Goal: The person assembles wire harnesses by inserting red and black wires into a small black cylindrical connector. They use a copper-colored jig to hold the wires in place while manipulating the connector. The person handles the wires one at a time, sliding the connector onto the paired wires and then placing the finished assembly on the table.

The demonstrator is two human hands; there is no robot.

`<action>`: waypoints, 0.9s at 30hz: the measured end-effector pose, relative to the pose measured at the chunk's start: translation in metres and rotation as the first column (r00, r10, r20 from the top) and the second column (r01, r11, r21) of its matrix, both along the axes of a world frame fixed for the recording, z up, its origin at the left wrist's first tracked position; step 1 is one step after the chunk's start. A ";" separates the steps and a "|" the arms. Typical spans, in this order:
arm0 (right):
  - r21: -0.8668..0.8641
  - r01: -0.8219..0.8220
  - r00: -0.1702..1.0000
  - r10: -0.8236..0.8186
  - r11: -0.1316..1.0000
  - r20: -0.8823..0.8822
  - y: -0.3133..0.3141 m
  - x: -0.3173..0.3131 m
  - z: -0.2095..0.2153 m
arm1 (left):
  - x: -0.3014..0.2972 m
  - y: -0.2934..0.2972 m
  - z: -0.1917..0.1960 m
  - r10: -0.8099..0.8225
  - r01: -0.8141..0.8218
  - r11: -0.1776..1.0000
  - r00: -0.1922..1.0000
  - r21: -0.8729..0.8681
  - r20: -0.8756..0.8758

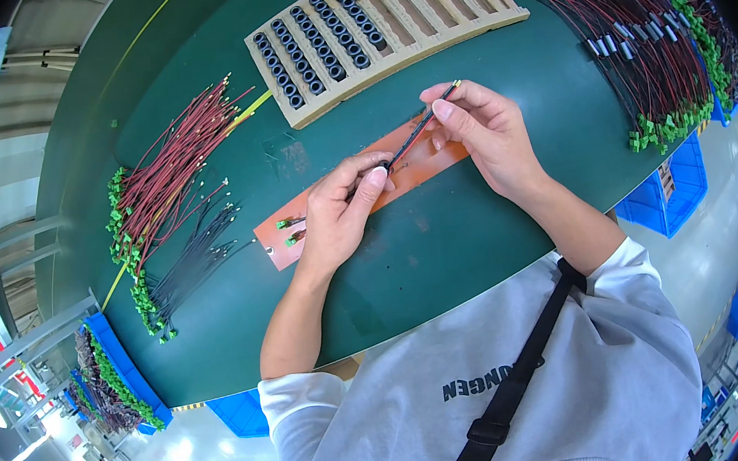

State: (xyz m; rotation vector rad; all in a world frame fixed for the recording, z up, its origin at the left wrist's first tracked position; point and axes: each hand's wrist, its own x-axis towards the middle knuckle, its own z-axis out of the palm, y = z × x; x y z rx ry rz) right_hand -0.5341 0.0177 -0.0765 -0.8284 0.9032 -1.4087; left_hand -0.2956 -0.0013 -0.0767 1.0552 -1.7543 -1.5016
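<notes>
- Green matting covers the workbench [476, 219]; over its middle I hold a thin black wire [413, 133] stretched between both hands, just above an orange-brown strip [343, 199].
- My left hand [340, 211] is nearly closed, thumb and forefinger pinching the wire's lower end; its heel seems to rest on the strip.
- My right hand [485, 133] is curled, fingertips pinching the upper end, where a pale tip pokes out toward the far edge.
- Risk, as I judge it: the grip is fingertip only, so a sharp pull could slip the wire free or kink it.
- A wide left-wrist swing could scatter the red wires [177, 156] and black wires [196, 258] fanned near the left edge.
- Cardboard tray of black ferrite rings [322, 37] sits at the far edge, well apart.
</notes>
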 end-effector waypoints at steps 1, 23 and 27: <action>0.008 0.000 1.000 0.000 1.000 0.005 0.000 0.000 0.000 | 0.000 0.000 0.001 -0.002 0.002 1.000 1.000 0.015 -0.009; -0.175 0.071 0.587 -0.183 0.982 -0.788 -0.012 -0.035 0.005 | 0.008 0.004 0.038 0.212 0.153 0.741 0.871 -0.654 0.444; -0.493 -0.153 0.355 -0.418 0.856 -0.836 -0.010 -0.031 0.025 | 0.055 0.013 0.054 0.334 0.083 0.697 0.841 -0.713 0.424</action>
